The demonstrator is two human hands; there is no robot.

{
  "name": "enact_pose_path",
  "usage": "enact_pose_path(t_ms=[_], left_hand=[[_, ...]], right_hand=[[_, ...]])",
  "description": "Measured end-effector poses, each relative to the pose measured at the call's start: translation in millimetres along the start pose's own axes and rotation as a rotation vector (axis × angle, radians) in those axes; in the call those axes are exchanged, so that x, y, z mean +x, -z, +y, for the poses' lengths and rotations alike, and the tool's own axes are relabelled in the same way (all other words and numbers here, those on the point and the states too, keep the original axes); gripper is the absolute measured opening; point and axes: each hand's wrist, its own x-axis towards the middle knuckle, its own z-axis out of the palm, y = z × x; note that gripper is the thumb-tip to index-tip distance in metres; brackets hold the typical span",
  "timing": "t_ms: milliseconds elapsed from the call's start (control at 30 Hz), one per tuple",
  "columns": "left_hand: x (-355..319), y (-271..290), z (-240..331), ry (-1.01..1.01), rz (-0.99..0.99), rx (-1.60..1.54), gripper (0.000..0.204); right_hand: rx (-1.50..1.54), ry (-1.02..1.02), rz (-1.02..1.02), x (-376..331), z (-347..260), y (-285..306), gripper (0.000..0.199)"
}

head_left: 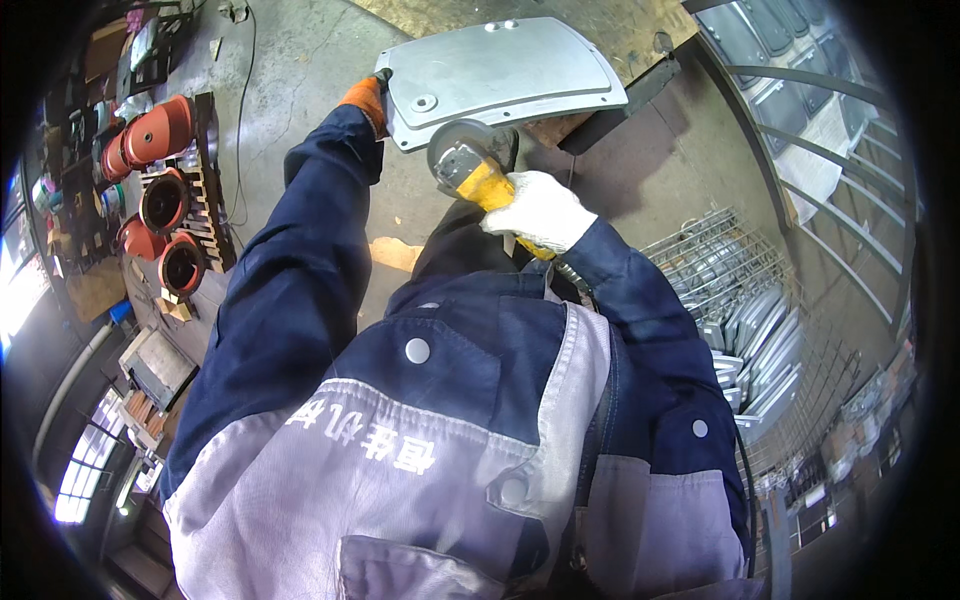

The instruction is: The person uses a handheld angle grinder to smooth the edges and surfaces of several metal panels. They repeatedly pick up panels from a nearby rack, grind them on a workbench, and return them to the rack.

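Grinder (484,184), long axis apparently forward-left

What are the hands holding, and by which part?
The right hand holds the yellow grinder by its body; the left hand holds the grey panel at its left edge.

Orange-gloved left grip (370,98), at the flat grey metal panel (500,72): fingers mostly hidden. Yellow angle grinder (482,183), nearside of panel: body partly covered by white-gloved right grip (543,212). Brown wooden surface (640,38), beyond panel: cut off.
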Motion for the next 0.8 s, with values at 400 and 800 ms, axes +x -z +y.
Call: enact_pose_path(t_ms=[400,800], left_hand=[[26.3,10.1,-4.6,-0.016,-0.077,-0.002,0.032],[82.4,35.3,-6.4,-0.035,-0.136,0.057,0.038]], right_hand=[[0.28,-0.051,0.089,-11.0,45.2,17.9,0.044],[0.609,-0.117,0.202,-38.0,74.8,68.3,0.029]])
